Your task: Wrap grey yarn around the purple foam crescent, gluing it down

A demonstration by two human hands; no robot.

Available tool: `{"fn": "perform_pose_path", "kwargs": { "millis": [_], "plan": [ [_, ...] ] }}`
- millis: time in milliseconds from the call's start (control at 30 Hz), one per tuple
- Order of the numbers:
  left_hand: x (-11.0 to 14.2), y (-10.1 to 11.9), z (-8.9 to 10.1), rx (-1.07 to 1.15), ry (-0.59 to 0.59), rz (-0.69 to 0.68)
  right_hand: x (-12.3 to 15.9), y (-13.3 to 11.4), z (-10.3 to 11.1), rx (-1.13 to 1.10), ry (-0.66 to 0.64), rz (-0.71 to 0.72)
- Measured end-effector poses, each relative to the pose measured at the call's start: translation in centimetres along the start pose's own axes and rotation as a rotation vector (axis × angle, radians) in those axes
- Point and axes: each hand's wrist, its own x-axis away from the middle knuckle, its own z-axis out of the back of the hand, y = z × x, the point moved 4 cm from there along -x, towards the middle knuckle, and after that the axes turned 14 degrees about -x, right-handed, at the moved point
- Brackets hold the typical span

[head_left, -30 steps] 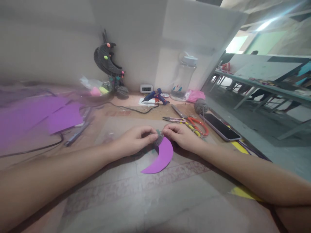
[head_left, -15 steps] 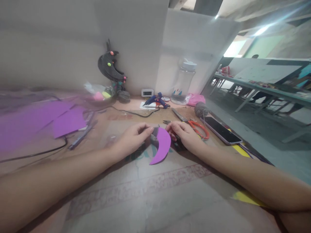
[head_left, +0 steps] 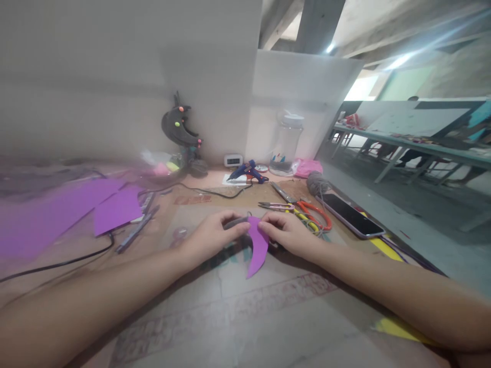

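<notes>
A purple crescent-shaped foam piece [head_left: 258,248] is held up on edge above the table, its tip pointing down toward me. My left hand [head_left: 209,236] pinches its upper end from the left, together with a short grey strand. My right hand [head_left: 288,232] pinches the same end from the right. Both hands rest low over the worktable [head_left: 238,317], fingers closed.
Orange-handled scissors [head_left: 309,210] and small snips [head_left: 276,205] lie just beyond my right hand, with a phone [head_left: 351,215] and a grey yarn ball [head_left: 317,182] farther right. A blue glue gun [head_left: 246,171], clear jar [head_left: 286,143], dark crescent ornament [head_left: 179,128] and purple sheets [head_left: 115,207] sit behind and left.
The crescent, lying flat a second ago, has been lifted and turned on edge between both hands. The view has tilted upward slightly.
</notes>
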Motion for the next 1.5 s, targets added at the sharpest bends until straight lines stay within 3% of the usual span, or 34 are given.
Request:
{"fn": "perform_pose_path", "kwargs": {
  "millis": [133, 367, 633, 800, 900, 1200, 1500],
  "plan": [
    [0.0, 0.3, 0.2, -0.083, 0.027, 0.007, -0.1, -0.7, -0.2, 0.141, -0.039, 0.074],
    [0.1, 0.5, 0.4, -0.157, 0.045, 0.011, -0.1, -1.0, -0.3, 0.175, -0.053, 0.083],
    [-0.1, -0.5, -0.2, 0.094, -0.013, 0.014, 0.0, -0.2, 0.3, 0.047, 0.070, 0.007],
    [-0.3, -0.8, 1.3, 0.107, 0.282, 0.054, -0.2, 0.6, 0.6, -0.021, 0.067, -0.025],
    [-0.4, -0.8, 2.1, 0.053, 0.361, 0.099, -0.2, 0.5, 0.6, -0.032, 0.056, -0.048],
    [0.0, 0.3, 1.7, 0.045, 0.276, 0.093, 0.2, -0.4, 0.3, -0.026, 0.062, -0.032],
    [0.2, 0.9, 2.1, -0.054, 0.283, 0.108, 0.2, -0.9, 0.6, 0.053, 0.122, 0.020]
  ]
}}
